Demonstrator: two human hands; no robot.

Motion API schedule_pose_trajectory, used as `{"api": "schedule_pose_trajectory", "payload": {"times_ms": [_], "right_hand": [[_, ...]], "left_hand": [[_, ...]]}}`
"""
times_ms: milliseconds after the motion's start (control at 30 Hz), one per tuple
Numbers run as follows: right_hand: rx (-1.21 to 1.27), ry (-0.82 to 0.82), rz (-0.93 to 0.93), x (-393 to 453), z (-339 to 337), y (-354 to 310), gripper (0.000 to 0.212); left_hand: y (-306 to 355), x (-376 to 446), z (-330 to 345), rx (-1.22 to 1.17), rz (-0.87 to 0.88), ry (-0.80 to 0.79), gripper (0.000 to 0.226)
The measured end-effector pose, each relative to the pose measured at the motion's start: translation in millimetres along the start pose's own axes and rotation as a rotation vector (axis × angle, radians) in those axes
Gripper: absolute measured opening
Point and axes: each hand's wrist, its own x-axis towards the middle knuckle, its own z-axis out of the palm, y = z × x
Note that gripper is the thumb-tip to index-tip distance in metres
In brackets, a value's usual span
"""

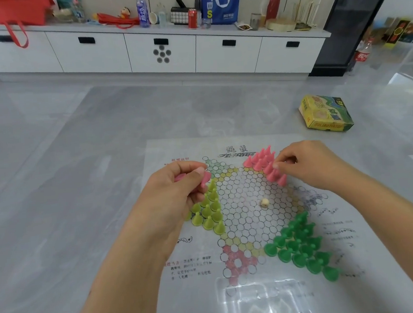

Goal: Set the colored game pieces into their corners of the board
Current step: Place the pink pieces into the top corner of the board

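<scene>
A paper star-shaped game board (243, 210) lies on the grey floor. Several pink cone pieces (262, 161) stand in its far right corner. Yellow-green pieces (210, 209) fill the left corner, and dark green pieces (302, 245) fill the near right corner. My left hand (176, 195) holds pink pieces (205, 177) above the left side of the board. My right hand (308, 164) pinches a pink piece (273, 170) at the edge of the pink cluster. A small cream die (265, 202) sits near the board's middle.
A yellow-green game box (326, 113) lies on the floor beyond the board to the right. A clear plastic tray (264, 299) rests on the board's near edge. White drawer cabinets (161, 52) with bottles, cans and bags on top line the far wall.
</scene>
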Motion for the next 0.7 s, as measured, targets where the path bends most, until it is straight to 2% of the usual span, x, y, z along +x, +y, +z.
{"api": "schedule_pose_trajectory", "payload": {"times_ms": [67,133,233,300,400,567,700], "right_hand": [[-0.026,0.071,-0.002,-3.6,-10.5,-3.2,0.018],[0.064,0.144,-0.047,-11.6,-21.1,-15.1,0.016],[0.308,0.070,-0.245,-32.1,-25.8,-50.2,0.009],[0.299,0.038,-0.424,-43.1,-19.2,-70.2,0.009],[0.220,0.097,-0.598,-45.8,-5.2,-85.2,0.015],[0.263,0.178,-0.606,-39.1,3.1,-89.5,0.014],[0.271,0.177,-0.567,-37.1,2.4,-90.0,0.009]], "left_hand": [[0.3,0.0,0.2,-0.037,-0.004,-0.016,0.015],[0.7,-0.3,1.1,-0.080,-0.013,-0.037,0.016],[0.8,-1.8,4.2,-0.136,-0.042,-0.053,0.016],[0.4,-2.7,5.9,-0.165,-0.060,-0.038,0.016],[-0.4,-2.3,6.2,-0.195,-0.078,-0.002,0.017],[-0.6,-1.9,4.6,-0.194,-0.081,0.001,0.021],[-0.3,-1.1,4.5,-0.197,-0.080,0.003,0.021]]}}
